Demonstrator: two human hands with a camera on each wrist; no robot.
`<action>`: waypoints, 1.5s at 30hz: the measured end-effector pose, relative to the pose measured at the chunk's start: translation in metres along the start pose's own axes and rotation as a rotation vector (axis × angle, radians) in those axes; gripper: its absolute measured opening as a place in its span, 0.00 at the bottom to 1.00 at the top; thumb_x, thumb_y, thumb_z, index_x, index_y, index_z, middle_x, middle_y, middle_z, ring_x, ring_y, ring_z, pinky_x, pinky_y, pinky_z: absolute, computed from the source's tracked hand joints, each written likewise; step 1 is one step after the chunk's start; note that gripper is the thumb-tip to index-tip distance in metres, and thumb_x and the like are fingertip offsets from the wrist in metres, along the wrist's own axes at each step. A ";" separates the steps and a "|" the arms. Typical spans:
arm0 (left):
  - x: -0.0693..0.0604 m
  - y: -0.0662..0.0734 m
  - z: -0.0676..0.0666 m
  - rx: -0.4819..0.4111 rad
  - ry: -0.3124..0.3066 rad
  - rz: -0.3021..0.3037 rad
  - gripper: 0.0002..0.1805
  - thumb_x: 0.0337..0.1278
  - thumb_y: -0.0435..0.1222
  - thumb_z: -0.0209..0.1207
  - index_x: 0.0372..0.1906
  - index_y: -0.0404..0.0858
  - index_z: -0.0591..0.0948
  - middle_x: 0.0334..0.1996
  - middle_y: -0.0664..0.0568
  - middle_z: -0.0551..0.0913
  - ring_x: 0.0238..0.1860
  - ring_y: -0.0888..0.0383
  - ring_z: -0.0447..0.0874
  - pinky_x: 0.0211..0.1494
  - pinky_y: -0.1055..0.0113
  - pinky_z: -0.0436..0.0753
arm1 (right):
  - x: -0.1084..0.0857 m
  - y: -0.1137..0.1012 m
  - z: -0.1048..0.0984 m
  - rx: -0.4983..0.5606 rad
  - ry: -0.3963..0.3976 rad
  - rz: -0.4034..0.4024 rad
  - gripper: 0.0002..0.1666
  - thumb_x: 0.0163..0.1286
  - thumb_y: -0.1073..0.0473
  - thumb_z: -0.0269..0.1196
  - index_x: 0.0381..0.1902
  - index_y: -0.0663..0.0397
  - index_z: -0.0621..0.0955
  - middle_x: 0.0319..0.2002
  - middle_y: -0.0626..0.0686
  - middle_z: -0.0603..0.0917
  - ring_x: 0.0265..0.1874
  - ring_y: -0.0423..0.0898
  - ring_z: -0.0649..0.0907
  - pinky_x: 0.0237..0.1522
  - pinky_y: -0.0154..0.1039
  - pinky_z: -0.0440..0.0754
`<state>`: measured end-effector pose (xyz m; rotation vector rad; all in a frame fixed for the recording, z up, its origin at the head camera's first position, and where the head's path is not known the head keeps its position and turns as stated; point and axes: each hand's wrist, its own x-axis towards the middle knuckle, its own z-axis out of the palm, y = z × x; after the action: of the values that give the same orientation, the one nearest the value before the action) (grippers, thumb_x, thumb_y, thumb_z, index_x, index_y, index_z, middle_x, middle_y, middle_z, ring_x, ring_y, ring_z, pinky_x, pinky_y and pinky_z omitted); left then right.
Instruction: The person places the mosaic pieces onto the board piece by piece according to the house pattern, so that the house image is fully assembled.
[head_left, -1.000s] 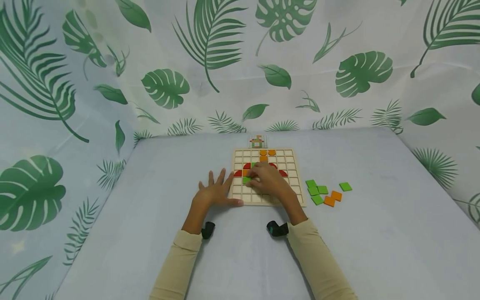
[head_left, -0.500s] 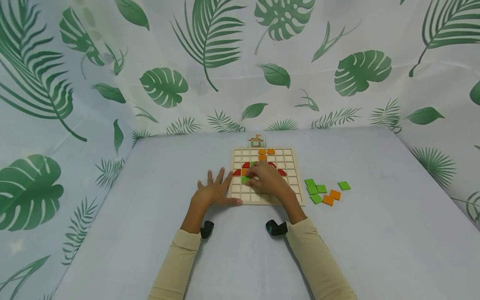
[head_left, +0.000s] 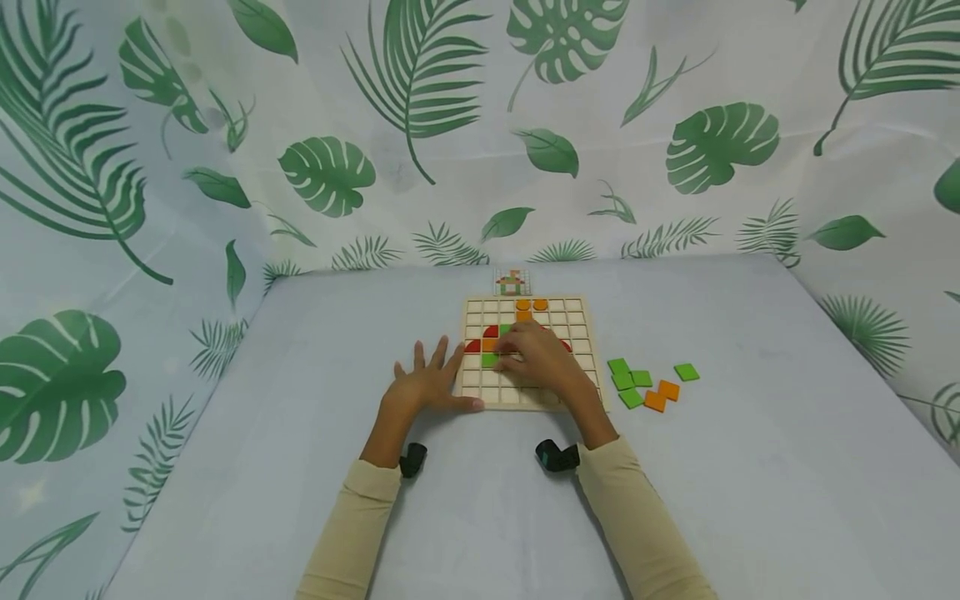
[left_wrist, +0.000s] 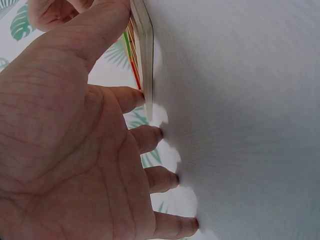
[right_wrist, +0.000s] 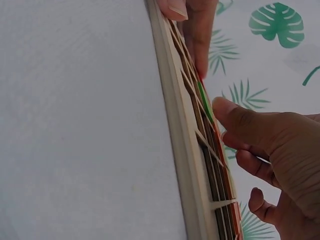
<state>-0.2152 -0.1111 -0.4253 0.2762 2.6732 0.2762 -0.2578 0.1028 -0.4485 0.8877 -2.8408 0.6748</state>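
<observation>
A wooden grid board [head_left: 532, 398] lies on the table, with red, orange and green pieces in its cells. My left hand [head_left: 426, 387] rests at its left edge, fingers spread, the thumb on the near left corner. In the left wrist view the left hand [left_wrist: 95, 135] shows a bare palm. My right hand [head_left: 542, 358] is over the middle of the board, its fingers bent. Its thumb tip is at a green square tile [head_left: 490, 360]. In the right wrist view the right hand [right_wrist: 280, 145] hides its index fingertip, so a pinch cannot be made out.
Several loose green tiles [head_left: 621, 381] and two orange tiles [head_left: 655, 402] lie right of the board. Another green tile [head_left: 686, 372] sits farther right. A small pattern card [head_left: 512, 282] stands behind the board. Leaf-printed cloth [head_left: 465, 192] hangs around the table.
The right hand has stayed at nearly the same spot over the board, its wrist turning very slightly. The left hand has kept its place; the view itself has shifted a little.
</observation>
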 end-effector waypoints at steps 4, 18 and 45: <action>0.000 0.000 0.000 -0.001 0.000 -0.001 0.58 0.50 0.69 0.57 0.79 0.52 0.43 0.80 0.47 0.34 0.77 0.33 0.27 0.70 0.28 0.45 | -0.002 0.001 -0.006 -0.013 -0.007 0.032 0.17 0.63 0.48 0.69 0.44 0.52 0.87 0.44 0.51 0.87 0.50 0.51 0.80 0.56 0.49 0.76; -0.001 0.001 0.000 -0.002 0.008 -0.010 0.58 0.50 0.68 0.59 0.79 0.52 0.44 0.80 0.47 0.35 0.77 0.33 0.28 0.70 0.28 0.45 | -0.021 0.020 -0.030 0.011 0.038 0.050 0.17 0.63 0.52 0.69 0.45 0.56 0.86 0.44 0.55 0.86 0.47 0.52 0.79 0.48 0.50 0.79; -0.001 0.001 0.002 -0.021 0.016 -0.010 0.58 0.51 0.67 0.59 0.79 0.52 0.44 0.80 0.47 0.35 0.77 0.34 0.27 0.71 0.28 0.43 | -0.083 0.079 -0.076 0.149 -0.013 0.339 0.15 0.69 0.58 0.62 0.49 0.61 0.83 0.47 0.62 0.83 0.50 0.58 0.76 0.56 0.58 0.75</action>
<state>-0.2132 -0.1098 -0.4262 0.2554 2.6855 0.3046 -0.2372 0.2375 -0.4279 0.4258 -3.0148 0.9281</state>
